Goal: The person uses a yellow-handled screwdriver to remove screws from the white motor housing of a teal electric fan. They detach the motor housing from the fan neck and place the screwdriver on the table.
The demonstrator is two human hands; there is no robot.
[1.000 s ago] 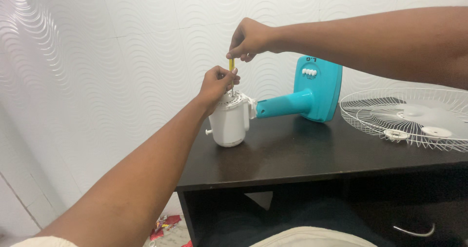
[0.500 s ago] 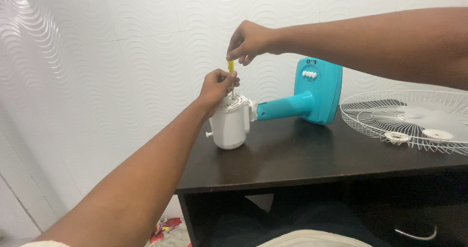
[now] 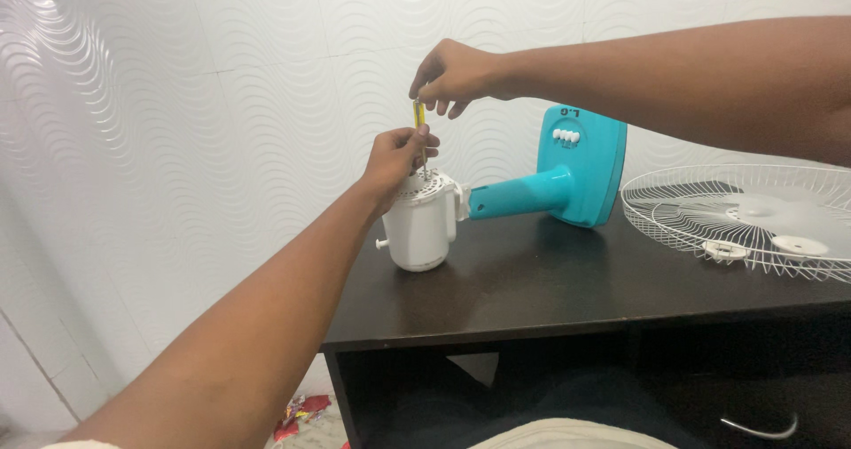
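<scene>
A white fan motor housing (image 3: pixel 419 226) stands on end on a dark table (image 3: pixel 550 294), joined to a teal fan stand and base (image 3: pixel 567 179) lying on its side. My right hand (image 3: pixel 454 72) pinches the top of a yellow-handled screwdriver (image 3: pixel 418 117) held upright over the housing's vented top. My left hand (image 3: pixel 397 159) rests on that top and holds the screwdriver's metal shaft near its tip. The tip itself is hidden behind my fingers.
A white wire fan guard (image 3: pixel 753 218) lies flat at the table's right end. A white wavy-patterned wall (image 3: pixel 222 103) runs close behind. A drawer with a metal handle (image 3: pixel 758 427) is under the table, and red scraps (image 3: pixel 297 409) lie on the floor.
My right hand's fingers have shifted slightly around the screwdriver handle. The view has drifted a little; the left hand and housing stay put.
</scene>
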